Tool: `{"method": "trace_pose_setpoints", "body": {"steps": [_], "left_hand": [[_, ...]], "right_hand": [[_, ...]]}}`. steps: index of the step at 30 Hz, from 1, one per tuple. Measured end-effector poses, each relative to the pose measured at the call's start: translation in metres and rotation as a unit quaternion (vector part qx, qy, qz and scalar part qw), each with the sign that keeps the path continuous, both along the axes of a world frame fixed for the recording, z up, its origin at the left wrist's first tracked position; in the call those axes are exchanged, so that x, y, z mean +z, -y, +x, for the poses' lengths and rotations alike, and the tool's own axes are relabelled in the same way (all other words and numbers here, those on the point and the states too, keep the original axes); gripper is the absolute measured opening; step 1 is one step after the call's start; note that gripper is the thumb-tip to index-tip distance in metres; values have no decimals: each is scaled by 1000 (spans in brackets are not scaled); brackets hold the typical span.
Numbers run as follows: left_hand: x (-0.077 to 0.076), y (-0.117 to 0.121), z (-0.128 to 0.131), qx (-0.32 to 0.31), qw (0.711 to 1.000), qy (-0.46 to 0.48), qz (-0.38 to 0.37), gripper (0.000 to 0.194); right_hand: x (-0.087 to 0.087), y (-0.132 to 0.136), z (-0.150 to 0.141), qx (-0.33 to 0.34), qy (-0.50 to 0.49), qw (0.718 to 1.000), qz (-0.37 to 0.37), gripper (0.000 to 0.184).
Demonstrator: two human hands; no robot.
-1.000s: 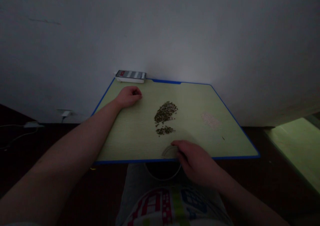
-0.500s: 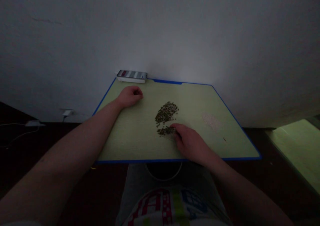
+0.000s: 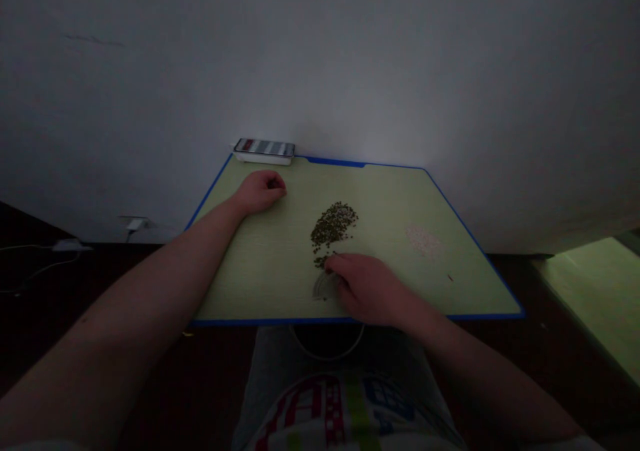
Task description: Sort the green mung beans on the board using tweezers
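Observation:
My right hand [image 3: 367, 288] is closed on a clear protractor [image 3: 319, 288], whose curved, scaled edge shows to the left of the fingers. The fingertips are beside a small cluster of dark grains [image 3: 320, 262]. Just beyond lies a larger pile of dark greenish-brown grains [image 3: 333, 226], with some paler ones at its upper right. My left hand [image 3: 261, 191] rests on the board at the far left, its fingers curled loosely with nothing visible in them. To the right is a thin spread of pale grains [image 3: 423, 241].
The pale yellow-green board [image 3: 260, 284] has a blue rim and stands against a grey wall [image 3: 350, 71]. A phone [image 3: 265, 147] lies on a white box [image 3: 263, 160] at the back left corner. A dark round container [image 3: 327, 340] is below the front edge, between the legs.
My right hand has shifted left and slightly nearer, covering part of the small cluster. The protractor's curved edge now shows more plainly. The left hand stays where it was.

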State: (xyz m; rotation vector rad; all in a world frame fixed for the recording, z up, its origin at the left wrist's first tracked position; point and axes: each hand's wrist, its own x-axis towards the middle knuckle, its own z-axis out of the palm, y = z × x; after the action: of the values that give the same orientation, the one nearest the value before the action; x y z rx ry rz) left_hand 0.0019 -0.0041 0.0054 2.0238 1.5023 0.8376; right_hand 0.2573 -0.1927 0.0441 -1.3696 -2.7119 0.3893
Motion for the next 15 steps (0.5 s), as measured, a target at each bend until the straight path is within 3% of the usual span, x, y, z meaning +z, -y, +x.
{"method": "trace_pose_setpoints", "body": {"steps": [15], "left_hand": [[-2, -1, -1, -7, 1000, -14, 11, 19]], "right_hand": [[-9, 39, 31, -19, -60, 998, -24, 30]]}}
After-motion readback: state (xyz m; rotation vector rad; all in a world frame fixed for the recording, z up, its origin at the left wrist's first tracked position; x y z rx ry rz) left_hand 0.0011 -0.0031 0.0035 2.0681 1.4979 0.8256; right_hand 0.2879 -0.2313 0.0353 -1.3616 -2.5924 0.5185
